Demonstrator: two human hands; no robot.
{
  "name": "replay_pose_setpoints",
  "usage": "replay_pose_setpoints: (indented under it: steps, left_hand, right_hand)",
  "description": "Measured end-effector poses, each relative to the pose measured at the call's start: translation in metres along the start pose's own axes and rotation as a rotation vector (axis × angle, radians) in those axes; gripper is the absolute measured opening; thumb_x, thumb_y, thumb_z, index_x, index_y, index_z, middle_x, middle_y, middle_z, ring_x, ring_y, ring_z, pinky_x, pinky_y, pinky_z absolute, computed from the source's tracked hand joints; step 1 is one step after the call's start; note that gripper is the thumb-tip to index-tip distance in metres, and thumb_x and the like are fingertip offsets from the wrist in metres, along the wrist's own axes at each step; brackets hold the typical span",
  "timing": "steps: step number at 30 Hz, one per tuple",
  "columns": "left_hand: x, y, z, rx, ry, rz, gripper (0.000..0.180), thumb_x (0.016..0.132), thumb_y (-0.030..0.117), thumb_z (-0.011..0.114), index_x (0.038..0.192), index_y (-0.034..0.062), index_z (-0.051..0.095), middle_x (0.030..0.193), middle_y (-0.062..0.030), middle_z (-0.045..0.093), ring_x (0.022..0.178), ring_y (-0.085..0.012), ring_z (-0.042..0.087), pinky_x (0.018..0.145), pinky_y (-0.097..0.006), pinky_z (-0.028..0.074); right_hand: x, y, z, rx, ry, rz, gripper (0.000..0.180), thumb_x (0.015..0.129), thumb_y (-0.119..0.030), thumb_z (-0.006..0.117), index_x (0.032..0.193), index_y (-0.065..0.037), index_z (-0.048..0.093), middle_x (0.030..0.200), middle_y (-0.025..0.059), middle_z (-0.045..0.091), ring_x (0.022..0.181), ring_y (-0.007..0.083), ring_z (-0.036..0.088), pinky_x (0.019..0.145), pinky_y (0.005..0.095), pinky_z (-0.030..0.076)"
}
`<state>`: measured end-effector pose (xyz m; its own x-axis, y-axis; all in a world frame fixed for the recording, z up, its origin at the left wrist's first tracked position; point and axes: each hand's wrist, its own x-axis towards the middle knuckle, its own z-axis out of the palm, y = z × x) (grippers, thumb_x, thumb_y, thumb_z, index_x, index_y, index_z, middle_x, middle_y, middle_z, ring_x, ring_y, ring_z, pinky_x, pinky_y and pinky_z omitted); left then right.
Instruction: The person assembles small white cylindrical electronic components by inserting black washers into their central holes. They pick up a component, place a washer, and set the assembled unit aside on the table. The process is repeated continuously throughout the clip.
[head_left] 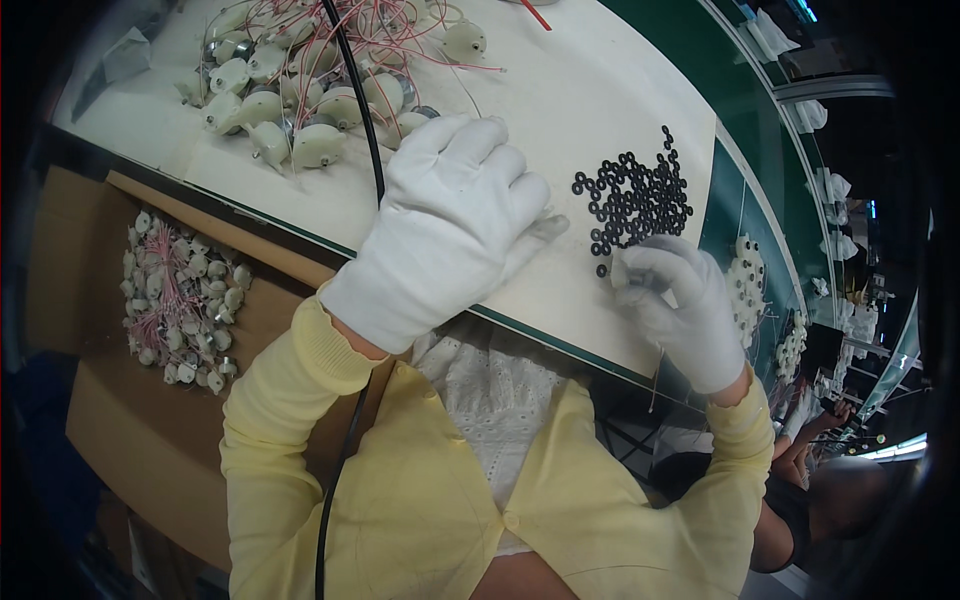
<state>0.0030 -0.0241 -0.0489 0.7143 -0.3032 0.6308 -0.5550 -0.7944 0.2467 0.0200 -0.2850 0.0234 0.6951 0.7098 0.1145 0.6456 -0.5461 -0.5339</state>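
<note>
Both my hands wear white gloves. My left hand lies back-up over the table's near part, fingers bent and pressed together, thumb stretched to the right; whatever is beneath its palm is hidden. Close to the near edge, my right hand has its thumb and fingers drawn together at the lower end of a spread of small black rings. What it pinches is too small and covered to name. A thin wire hangs below that hand. Beyond my left hand is a heap of small motors with cream plastic caps and red-and-white wires.
A black cable crosses the white table and passes by my left wrist. At lower left, a cardboard box holds bundled capped motors. On the right, a green conveyor carries more parts; another person's arm is nearby.
</note>
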Motion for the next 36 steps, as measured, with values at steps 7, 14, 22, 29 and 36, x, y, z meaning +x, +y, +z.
replay_pose_setpoints:
  steps: [7,14,22,29,36]
  left_hand:
    - [0.0,0.0,0.0,-0.004,-0.01,-0.005,0.028,0.074,0.034,0.08,0.086,0.0131,0.065,0.089,-0.0051,0.062,0.101,-0.0294,0.063,0.084,-0.046,0.049]
    - [0.0,-0.001,-0.001,-0.004,-0.006,0.005,0.028,0.075,0.032,0.08,0.088,0.0131,0.065,0.089,-0.0055,0.061,0.1,-0.0289,0.062,0.084,-0.045,0.049]
    - [0.0,-0.001,-0.002,-0.015,0.001,0.019,0.03,0.074,0.03,0.081,0.091,0.0123,0.064,0.09,-0.0062,0.06,0.097,-0.0289,0.062,0.082,-0.045,0.049]
    - [0.0,-0.001,-0.002,-0.003,0.004,0.022,0.029,0.075,0.029,0.081,0.092,0.0122,0.064,0.091,-0.0065,0.061,0.099,-0.0295,0.063,0.084,-0.046,0.049]
    - [0.001,0.0,-0.003,0.02,-0.05,0.033,0.028,0.077,0.027,0.081,0.095,0.0121,0.066,0.095,-0.0065,0.064,0.103,-0.0313,0.064,0.088,-0.048,0.049]
  right_hand:
    - [0.01,-0.004,-0.002,-0.324,-0.045,-0.149,0.034,0.072,-0.003,0.079,0.103,-0.012,0.068,0.085,0.0042,0.066,0.067,0.0257,0.065,0.056,0.0369,0.048]
    - [0.008,-0.02,-0.016,-0.599,-0.234,-0.122,0.027,0.079,-0.012,0.075,0.105,-0.018,0.069,0.091,0.0022,0.064,0.07,0.0238,0.06,0.068,0.0366,0.043]
    - [0.001,-0.016,-0.028,-0.677,-0.396,-0.156,0.02,0.079,-0.016,0.074,0.098,-0.016,0.067,0.085,0.0019,0.062,0.069,0.0242,0.06,0.066,0.0371,0.042]
    - [-0.015,-0.016,-0.015,-0.563,-0.258,-0.015,0.016,0.087,-0.016,0.074,0.101,-0.013,0.069,0.079,0.0017,0.066,0.065,0.0248,0.061,0.064,0.0365,0.045]
    - [-0.069,0.009,0.008,-0.3,0.115,0.493,0.014,0.098,-0.014,0.063,0.107,-0.007,0.072,0.087,0.0128,0.076,0.069,0.0343,0.07,0.065,0.0404,0.053]
